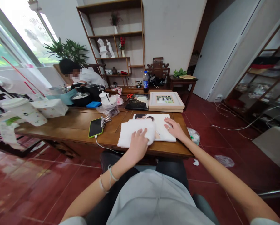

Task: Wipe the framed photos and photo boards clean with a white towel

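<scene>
A white panel printed with a photo of people [163,133] lies flat on the wooden table in front of me. Over its left part spreads a fluffy white cloth [125,132] with a scalloped edge, hiding much of the picture. My left hand [140,142] presses on the cloth, fingers bent into it. On the panel's right side rests my right hand [174,127], its fingers spread and a ring on one of them; it holds nothing. Beyond the panel stands a pale picture frame [166,107] with a small photo in it.
Left of the cloth lie a phone [95,128] with a charging cable and a clear plastic cup [110,106]. A drink bottle [145,82] stands behind the frame. Farther left are a paper cup [24,111], a tissue box [51,107] and a seated person [90,76].
</scene>
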`<state>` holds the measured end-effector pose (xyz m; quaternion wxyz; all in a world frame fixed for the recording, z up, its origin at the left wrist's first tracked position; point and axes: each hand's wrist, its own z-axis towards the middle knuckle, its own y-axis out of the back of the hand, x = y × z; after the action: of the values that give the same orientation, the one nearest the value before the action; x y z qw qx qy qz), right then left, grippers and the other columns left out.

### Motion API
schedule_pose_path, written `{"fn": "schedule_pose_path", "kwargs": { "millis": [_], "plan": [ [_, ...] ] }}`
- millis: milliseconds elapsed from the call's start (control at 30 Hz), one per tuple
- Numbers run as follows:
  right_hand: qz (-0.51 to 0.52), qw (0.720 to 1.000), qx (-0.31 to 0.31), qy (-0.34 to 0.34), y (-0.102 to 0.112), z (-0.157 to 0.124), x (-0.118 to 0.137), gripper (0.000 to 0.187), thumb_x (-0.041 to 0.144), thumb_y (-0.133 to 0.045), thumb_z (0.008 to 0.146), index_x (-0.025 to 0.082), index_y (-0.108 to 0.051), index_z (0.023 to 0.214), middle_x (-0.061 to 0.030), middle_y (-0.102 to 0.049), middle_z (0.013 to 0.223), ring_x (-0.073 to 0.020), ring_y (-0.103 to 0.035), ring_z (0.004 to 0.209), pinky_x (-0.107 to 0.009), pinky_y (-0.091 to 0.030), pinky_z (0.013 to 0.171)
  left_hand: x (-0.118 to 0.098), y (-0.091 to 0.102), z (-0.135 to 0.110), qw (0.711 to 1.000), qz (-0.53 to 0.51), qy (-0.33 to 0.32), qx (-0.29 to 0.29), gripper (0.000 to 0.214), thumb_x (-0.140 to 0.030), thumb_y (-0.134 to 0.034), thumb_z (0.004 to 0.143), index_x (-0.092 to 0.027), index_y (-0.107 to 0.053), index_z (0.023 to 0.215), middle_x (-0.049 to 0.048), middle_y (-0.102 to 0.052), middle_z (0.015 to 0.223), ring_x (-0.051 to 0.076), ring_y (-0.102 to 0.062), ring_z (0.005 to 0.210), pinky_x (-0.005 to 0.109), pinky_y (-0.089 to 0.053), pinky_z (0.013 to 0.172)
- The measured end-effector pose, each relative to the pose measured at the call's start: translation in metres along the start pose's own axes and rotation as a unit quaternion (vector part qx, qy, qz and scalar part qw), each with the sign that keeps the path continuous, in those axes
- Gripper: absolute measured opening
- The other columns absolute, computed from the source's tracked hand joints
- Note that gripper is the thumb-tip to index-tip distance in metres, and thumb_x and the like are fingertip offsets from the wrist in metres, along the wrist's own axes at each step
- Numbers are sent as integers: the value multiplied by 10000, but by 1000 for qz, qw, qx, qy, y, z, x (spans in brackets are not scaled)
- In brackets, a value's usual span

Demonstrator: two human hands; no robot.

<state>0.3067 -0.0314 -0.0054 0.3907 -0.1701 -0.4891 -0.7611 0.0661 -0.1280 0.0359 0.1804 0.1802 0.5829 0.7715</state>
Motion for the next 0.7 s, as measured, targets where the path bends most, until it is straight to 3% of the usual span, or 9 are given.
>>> {"fn": "schedule_pose_path", "kwargs": {
  "millis": [100,200,333,533,700],
  "plan": [
    [-1,1000,2,3,0,0,0,316,214,-592,792,216,-684,1094,-72,-605,1281,-230,-514,1245,-417,-347,1105,-15,5,-18,999,-35,-23,-11,228,-145,-561,760,-218,-751,864,88,-459,1422,361,-440,1234,535,-404,950],
    [-10,1000,4,5,0,0,-1,314,220,-587,797,206,-683,1097,-80,-604,1282,-226,-512,1247,-410,-348,1104,-5,2,-12,998,-58,-15,-4,299,-162,-548,794,-206,-709,1041,86,-434,1444,356,-376,1301,542,-344,1016],
    [-16,1000,3,9,0,0,-2,316,236,-584,805,192,-680,1103,-96,-604,1280,-229,-515,1243,-415,-348,1102,33,-12,23,994,-101,-40,6,423,-310,-485,904,-185,-529,1305,105,-353,1492,315,-281,1381,523,-254,1088],
    [-12,1000,-2,11,1,-1,-2,300,237,-589,807,216,-685,1090,-76,-616,1266,-226,-530,1227,-415,-366,1090,83,-34,81,995,-99,-3,-16,338,-422,-503,898,-156,-685,998,118,-365,1483,290,-298,1380,482,-257,1099],
    [-21,1000,6,9,2,-2,1,297,238,-580,816,203,-684,1092,-91,-604,1280,-236,-518,1240,-421,-360,1096,92,-38,93,997,-80,11,-6,320,-276,-453,923,-119,-628,1141,149,-402,1453,296,-294,1384,506,-250,1100]
  ]
}}
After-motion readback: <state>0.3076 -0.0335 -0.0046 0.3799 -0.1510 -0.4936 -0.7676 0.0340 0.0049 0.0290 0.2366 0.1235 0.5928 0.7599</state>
